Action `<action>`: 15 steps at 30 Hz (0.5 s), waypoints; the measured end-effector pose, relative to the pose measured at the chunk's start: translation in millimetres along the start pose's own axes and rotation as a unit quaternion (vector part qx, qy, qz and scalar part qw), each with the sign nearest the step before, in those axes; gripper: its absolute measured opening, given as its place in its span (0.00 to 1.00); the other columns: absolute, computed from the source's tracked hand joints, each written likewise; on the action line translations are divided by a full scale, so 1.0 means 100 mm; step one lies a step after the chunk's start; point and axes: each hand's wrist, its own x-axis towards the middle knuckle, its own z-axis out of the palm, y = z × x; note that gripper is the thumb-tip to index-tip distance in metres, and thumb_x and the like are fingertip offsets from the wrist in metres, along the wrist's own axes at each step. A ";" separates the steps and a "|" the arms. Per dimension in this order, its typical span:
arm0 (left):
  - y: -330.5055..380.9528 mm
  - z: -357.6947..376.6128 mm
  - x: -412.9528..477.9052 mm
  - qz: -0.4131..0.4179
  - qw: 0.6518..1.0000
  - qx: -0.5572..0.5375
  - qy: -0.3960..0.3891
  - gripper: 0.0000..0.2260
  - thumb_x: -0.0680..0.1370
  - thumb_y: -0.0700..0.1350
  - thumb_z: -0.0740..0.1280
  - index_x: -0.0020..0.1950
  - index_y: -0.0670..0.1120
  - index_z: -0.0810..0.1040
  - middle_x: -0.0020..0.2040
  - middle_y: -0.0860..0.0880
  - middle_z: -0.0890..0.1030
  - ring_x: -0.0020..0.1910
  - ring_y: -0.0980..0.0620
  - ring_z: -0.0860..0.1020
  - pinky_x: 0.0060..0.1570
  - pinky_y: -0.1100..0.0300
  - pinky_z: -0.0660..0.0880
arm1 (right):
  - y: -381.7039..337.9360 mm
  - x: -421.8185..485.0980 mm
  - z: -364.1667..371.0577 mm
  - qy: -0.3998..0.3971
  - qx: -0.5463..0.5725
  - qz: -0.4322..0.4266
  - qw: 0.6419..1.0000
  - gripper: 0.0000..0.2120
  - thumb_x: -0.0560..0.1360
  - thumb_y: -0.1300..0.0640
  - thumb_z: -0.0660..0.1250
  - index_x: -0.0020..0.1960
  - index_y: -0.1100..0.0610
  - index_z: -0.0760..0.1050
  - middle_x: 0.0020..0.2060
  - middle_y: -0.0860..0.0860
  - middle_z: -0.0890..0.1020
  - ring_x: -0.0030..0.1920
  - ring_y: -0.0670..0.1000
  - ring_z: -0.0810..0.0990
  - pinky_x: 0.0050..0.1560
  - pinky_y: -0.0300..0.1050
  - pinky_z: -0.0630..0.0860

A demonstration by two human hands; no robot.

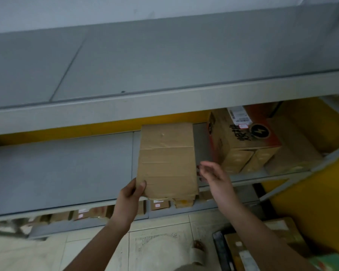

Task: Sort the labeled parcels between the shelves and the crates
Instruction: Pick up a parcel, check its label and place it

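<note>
- Left grip (132,194): clasps parcel (166,159) at its near left corner.
- Right grip (213,175): loose, empty, over shelf (66,169) front edge.
- Parcel: flat on shelf, near end overhanging its front.
- Printed box (243,137): on shelf, toward its right.

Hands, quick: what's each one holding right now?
Left hand: grips the near left corner of the cardboard parcel, thumb on top.
Right hand: open, fingers relaxed beside the parcel's right edge, holding nothing.

Left hand (132,192) grips taped parcel (166,161) on shelf (57,169).
</note>
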 end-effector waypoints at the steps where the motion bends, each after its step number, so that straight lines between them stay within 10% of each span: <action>1: 0.00 -0.10 -0.11 0.007 1.000 -0.004 0.001 0.09 0.84 0.49 0.62 0.55 0.51 0.82 0.47 0.58 0.86 0.49 0.60 0.83 0.50 0.62 0.75 | 0.01 -0.10 0.07 0.005 0.014 0.006 1.000 0.07 0.80 0.58 0.66 0.56 0.50 0.80 0.54 0.47 0.82 0.57 0.48 0.81 0.64 0.53 0.77; 5: -0.10 -0.49 -0.43 -0.005 0.998 -0.064 -0.015 0.09 0.83 0.47 0.63 0.57 0.49 0.83 0.50 0.56 0.86 0.50 0.61 0.83 0.57 0.59 0.75 | 0.04 -0.45 0.26 0.048 0.036 0.015 0.998 0.10 0.79 0.53 0.68 0.60 0.50 0.78 0.57 0.46 0.81 0.61 0.51 0.78 0.62 0.46 0.73; 10: -0.22 -0.85 -0.58 -0.064 0.973 -0.214 -0.062 0.14 0.83 0.43 0.61 0.66 0.41 0.79 0.61 0.45 0.84 0.61 0.48 0.82 0.66 0.52 0.73 | 0.12 -0.66 0.41 -0.060 0.175 0.149 0.971 0.48 0.58 0.35 0.82 0.74 0.46 0.69 0.66 0.48 0.79 0.65 0.52 0.78 0.70 0.56 0.71; 15: -0.12 -1.05 -0.62 -0.037 0.962 -0.246 -0.110 0.16 0.84 0.44 0.59 0.69 0.41 0.76 0.64 0.43 0.82 0.66 0.47 0.79 0.67 0.53 0.75 | -0.04 -0.74 0.52 -0.136 0.344 0.162 0.915 0.24 0.77 0.52 0.69 0.71 0.57 0.73 0.65 0.58 0.80 0.66 0.57 0.78 0.72 0.57 0.69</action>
